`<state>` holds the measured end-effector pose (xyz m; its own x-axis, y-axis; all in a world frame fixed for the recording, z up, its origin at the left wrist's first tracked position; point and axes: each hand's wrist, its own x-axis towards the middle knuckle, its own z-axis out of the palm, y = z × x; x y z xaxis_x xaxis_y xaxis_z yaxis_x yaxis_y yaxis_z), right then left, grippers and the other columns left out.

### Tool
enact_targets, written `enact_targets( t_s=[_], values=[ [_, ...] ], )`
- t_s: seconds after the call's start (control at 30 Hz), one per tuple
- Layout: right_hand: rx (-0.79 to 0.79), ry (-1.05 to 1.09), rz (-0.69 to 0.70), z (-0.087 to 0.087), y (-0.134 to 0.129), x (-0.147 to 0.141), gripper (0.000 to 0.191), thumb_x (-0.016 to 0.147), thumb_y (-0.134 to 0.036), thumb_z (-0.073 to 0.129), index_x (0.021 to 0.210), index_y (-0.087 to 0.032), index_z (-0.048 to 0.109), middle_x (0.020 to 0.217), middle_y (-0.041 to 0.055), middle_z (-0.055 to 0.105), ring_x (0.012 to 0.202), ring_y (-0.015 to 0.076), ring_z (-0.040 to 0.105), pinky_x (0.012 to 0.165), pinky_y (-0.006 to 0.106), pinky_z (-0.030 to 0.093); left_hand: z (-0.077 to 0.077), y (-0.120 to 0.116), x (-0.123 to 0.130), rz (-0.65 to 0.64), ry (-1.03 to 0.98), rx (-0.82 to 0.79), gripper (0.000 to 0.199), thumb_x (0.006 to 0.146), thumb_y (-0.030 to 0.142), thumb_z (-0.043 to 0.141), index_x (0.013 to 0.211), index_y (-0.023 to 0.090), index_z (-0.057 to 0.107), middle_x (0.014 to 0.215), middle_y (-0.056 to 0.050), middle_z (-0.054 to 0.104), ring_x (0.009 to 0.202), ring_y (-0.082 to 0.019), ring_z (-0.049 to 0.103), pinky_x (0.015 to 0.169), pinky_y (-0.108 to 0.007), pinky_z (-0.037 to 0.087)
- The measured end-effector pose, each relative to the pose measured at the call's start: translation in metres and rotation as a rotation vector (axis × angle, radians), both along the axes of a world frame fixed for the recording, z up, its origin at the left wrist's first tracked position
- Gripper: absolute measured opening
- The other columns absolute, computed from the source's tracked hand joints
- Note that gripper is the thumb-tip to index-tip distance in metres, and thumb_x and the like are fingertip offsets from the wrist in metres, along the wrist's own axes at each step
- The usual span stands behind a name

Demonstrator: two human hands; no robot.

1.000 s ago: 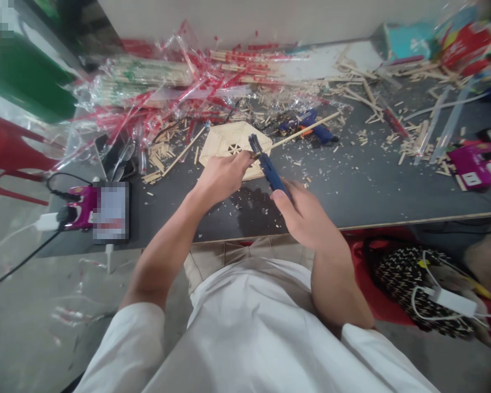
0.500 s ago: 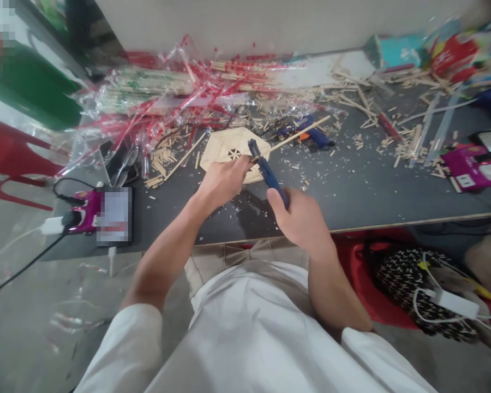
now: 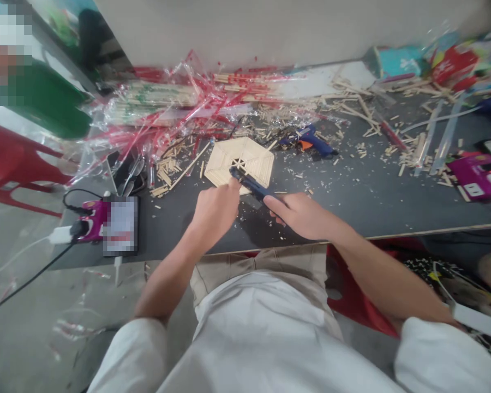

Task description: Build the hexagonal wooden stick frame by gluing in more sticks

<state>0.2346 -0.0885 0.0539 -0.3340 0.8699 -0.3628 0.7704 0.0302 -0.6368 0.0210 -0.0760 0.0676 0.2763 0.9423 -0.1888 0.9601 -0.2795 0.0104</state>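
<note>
The long stick held a second ago is gone: the right hand (image 3: pixel 300 214) now grips the blue cutters (image 3: pixel 249 183) lowered toward the table's front edge, while the left hand (image 3: pixel 215 210) pinches at their tip, beside the hexagonal stick panel (image 3: pixel 251 158).

The surface (image 3: pixel 352 191) is dark grey, strewn with pale wooden offcuts, and the hexagonal stick panel (image 3: pixel 240 161) is light tan. A dark blue cutter (image 3: pixel 249 185) lies near it; far right sits a blue glue gun (image 3: pixel 309 140) with orange trigger, far left clear red-striped wrapping (image 3: pixel 167 103).
</note>
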Motion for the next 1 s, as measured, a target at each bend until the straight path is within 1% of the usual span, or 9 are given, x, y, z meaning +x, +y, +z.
enact_targets(
  t_s=[0.1,0.23,0.33,0.43,0.6,0.7,0.9,0.93,1.0],
  values=[
    [0.028,-0.128,0.199,0.014,0.006,-0.013,0.062,0.11,-0.063,0.032,0.078,-0.02,0.062,0.081,0.0089,0.074,0.075,0.0217,0.066,0.069,0.033,0.036,0.001,-0.033,-0.01,0.174,-0.002,-0.035,0.028,0.111,0.021,0.035,0.121,0.017,0.06,0.095,-0.014,0.08,0.089,-0.033,0.081,0.069,-0.034,0.048],
    [0.021,-0.28,0.451,0.026,0.014,-0.046,0.066,0.111,-0.064,0.032,0.091,-0.017,0.073,0.091,0.0139,0.078,0.081,0.0261,0.071,0.066,0.033,0.037,-0.009,-0.066,-0.025,0.467,0.001,-0.131,0.035,0.114,0.026,0.026,0.121,0.019,0.06,0.098,-0.014,0.082,0.092,-0.035,0.081,0.066,-0.035,0.042],
    [0.033,-0.306,0.562,0.026,0.019,-0.071,0.071,0.111,-0.065,0.032,0.102,-0.012,0.079,0.104,0.0193,0.081,0.092,0.0316,0.076,0.069,0.036,0.042,-0.017,-0.074,-0.038,0.626,0.011,-0.147,0.037,0.114,0.027,0.025,0.122,0.019,0.06,0.1,-0.015,0.081,0.095,-0.037,0.08,0.068,-0.036,0.04],
    [0.065,-0.295,0.601,0.021,0.024,-0.089,0.073,0.111,-0.063,0.032,0.104,-0.009,0.081,0.107,0.0226,0.081,0.097,0.0342,0.077,0.076,0.038,0.048,-0.022,-0.072,-0.05,0.684,0.014,-0.151,0.037,0.114,0.029,0.025,0.122,0.02,0.061,0.099,-0.014,0.081,0.096,-0.037,0.079,0.068,-0.036,0.038],
    [0.12,-0.289,0.543,0.011,0.025,-0.097,0.074,0.114,-0.058,0.027,0.108,-0.009,0.082,0.103,0.0233,0.081,0.098,0.0354,0.077,0.079,0.04,0.048,-0.025,-0.07,-0.062,0.717,-0.015,-0.126,0.034,0.113,0.027,0.031,0.12,0.022,0.063,0.094,-0.013,0.081,0.094,-0.037,0.079,0.068,-0.036,0.035],
    [0.131,-0.268,0.536,0.007,0.021,-0.087,0.07,0.112,-0.061,0.034,0.099,-0.012,0.082,0.095,0.0207,0.081,0.09,0.0332,0.077,0.075,0.038,0.046,-0.025,-0.075,-0.068,0.686,-0.07,-0.082,0.032,0.112,0.026,0.032,0.118,0.021,0.064,0.091,-0.013,0.081,0.09,-0.034,0.079,0.066,-0.034,0.034],
    [0.152,-0.278,0.429,0.011,0.015,-0.047,0.063,0.109,-0.065,0.039,0.082,-0.02,0.074,0.082,0.0118,0.076,0.071,0.0247,0.068,0.065,0.034,0.036,-0.032,-0.086,-0.084,0.446,-0.225,0.019,0.028,0.111,0.028,0.036,0.105,0.023,0.063,0.084,-0.006,0.078,0.077,-0.024,0.074,0.065,-0.03,0.04],
    [0.163,-0.293,0.39,0.012,0.016,-0.038,0.062,0.108,-0.065,0.038,0.081,-0.021,0.072,0.081,0.0109,0.076,0.071,0.0242,0.066,0.065,0.034,0.035,-0.033,-0.085,-0.086,0.391,-0.264,0.037,0.028,0.111,0.029,0.036,0.105,0.023,0.063,0.084,-0.005,0.076,0.077,-0.022,0.073,0.067,-0.03,0.043],
    [0.217,-0.337,0.287,0.014,0.02,-0.017,0.058,0.108,-0.063,0.039,0.081,-0.021,0.069,0.083,0.0103,0.076,0.073,0.0244,0.066,0.065,0.034,0.033,-0.03,-0.08,-0.088,0.278,-0.355,0.12,0.029,0.112,0.03,0.037,0.107,0.023,0.066,0.093,-0.006,0.077,0.087,-0.021,0.072,0.078,-0.03,0.05]
  ],
)
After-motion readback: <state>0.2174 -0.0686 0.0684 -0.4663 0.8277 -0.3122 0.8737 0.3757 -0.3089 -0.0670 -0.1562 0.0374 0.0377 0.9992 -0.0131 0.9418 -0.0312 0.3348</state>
